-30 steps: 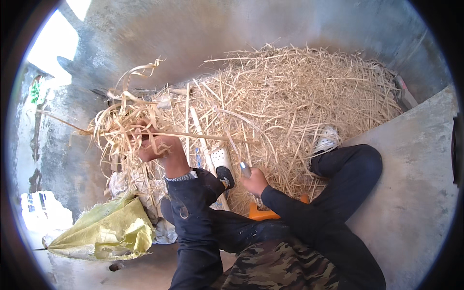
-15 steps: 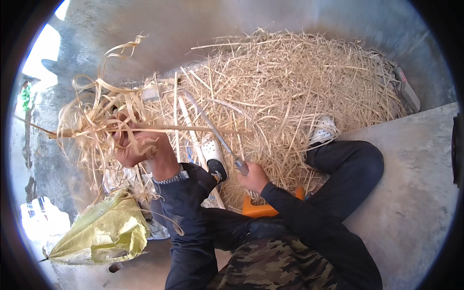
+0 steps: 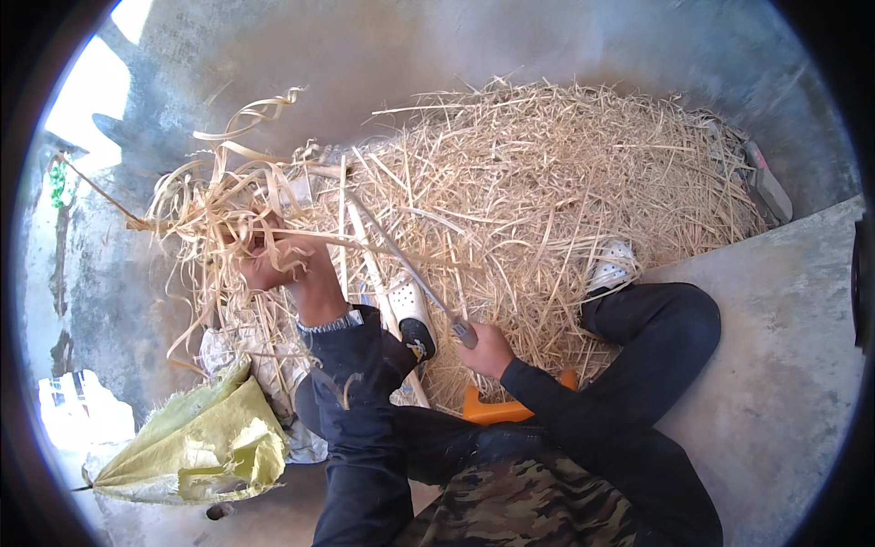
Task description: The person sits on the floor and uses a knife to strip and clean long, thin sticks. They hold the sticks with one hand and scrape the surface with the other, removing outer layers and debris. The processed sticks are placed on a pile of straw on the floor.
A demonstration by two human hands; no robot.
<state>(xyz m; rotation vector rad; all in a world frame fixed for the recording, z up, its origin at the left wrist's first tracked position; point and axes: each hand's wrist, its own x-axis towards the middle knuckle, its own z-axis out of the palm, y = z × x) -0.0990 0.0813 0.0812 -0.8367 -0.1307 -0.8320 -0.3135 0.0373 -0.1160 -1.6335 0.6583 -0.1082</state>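
My left hand is closed around a thin split cane strip at the left, raised above the floor. A tangle of pale curled shavings hangs about the fingers and hides part of the grip. The strip's darker end sticks out to the upper left. In my right hand is the grey handle of a long, slim knife, in front of my lap. Its blade slants up and left, its far part close to the strip; whether they touch I cannot tell.
A broad heap of straw-like shavings covers the floor ahead, my white clogs at its near side. An orange stool is under me. A torn yellow-green sack lies at lower left. A grey wall stands behind the heap.
My left hand has shifted slightly right and up, and the strip's left end has swung upward. My right hand with the knife has moved slightly right and down.
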